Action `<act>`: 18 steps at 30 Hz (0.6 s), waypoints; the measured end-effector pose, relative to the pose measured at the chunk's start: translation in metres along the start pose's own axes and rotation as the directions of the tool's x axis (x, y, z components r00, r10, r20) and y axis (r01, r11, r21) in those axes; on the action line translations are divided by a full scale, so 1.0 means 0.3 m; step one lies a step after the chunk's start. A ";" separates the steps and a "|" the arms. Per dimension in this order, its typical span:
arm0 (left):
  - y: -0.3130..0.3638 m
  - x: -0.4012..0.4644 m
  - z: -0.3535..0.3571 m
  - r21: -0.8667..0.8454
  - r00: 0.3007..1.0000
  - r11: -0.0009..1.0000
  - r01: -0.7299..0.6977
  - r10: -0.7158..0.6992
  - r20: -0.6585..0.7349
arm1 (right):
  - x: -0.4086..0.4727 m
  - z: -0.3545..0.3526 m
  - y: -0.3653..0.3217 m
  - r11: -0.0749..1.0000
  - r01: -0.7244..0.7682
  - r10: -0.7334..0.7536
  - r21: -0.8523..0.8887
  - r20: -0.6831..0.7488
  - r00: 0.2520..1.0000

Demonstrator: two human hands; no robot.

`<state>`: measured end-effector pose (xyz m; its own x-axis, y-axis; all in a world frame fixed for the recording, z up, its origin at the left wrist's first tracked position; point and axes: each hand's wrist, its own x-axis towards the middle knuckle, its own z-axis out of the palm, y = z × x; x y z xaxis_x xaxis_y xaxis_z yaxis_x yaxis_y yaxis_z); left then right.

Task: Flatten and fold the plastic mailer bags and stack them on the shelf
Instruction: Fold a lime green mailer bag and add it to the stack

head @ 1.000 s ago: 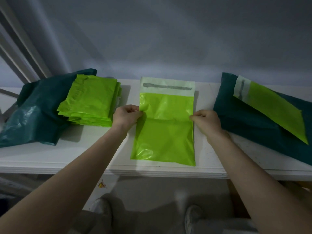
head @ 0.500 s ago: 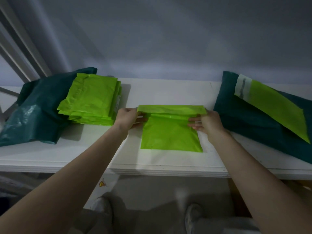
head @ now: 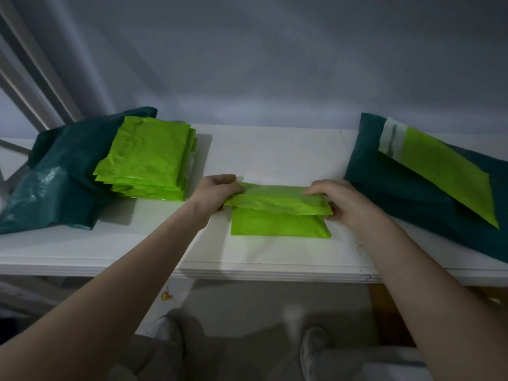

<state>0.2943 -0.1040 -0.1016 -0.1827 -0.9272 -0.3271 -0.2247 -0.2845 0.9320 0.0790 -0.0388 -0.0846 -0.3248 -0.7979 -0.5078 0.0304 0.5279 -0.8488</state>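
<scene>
Lime-green mailer bag [head: 280, 215], half folded on the white shelf [head: 247, 251]; left hand [head: 213, 192] and right hand [head: 342, 202] fingers pinch its folded flap's ends, right of the folded stack [head: 149, 163].

A packing or storage corner seems to be showing: mailer stacks [head: 148, 163] are lying on a white shelf [head: 275, 149] against a bare wall [head: 275, 64].

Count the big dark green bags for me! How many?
2. One dark green bag lies at the shelf's left end under the folded lime stack; the other lies at the right end under a flat lime mailer.
</scene>
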 end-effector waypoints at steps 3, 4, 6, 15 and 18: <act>-0.009 -0.015 0.004 0.023 1.000 1.000 -0.010 0.010 -0.003 | -0.004 -0.004 0.012 0.998 0.037 -0.037 -0.058 0.004 0.999; -0.014 -0.019 0.006 0.033 1.000 0.999 -0.014 0.014 -0.001 | -0.006 -0.005 0.017 0.995 0.050 -0.050 -0.084 0.007 0.999; -0.025 -0.030 0.015 0.045 1.000 0.999 -0.024 0.023 0.015 | -0.002 -0.007 0.027 0.987 0.073 -0.069 -0.140 0.028 0.997; -0.081 -0.055 0.038 0.252 0.985 0.953 -0.170 0.169 0.026 | 0.008 -0.026 0.065 0.950 0.171 -0.155 -0.262 0.078 0.985; -0.086 -0.060 0.037 0.328 0.977 0.922 -0.207 0.209 0.030 | 0.005 -0.021 0.074 0.932 0.193 -0.173 -0.306 0.092 0.981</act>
<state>0.2929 -0.0773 -0.1214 -0.2545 -0.9583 -0.1298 -0.4833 0.0097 0.8754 0.0732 -0.0265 -0.1033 -0.2364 -0.9006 -0.3648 -0.3237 0.4270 -0.8443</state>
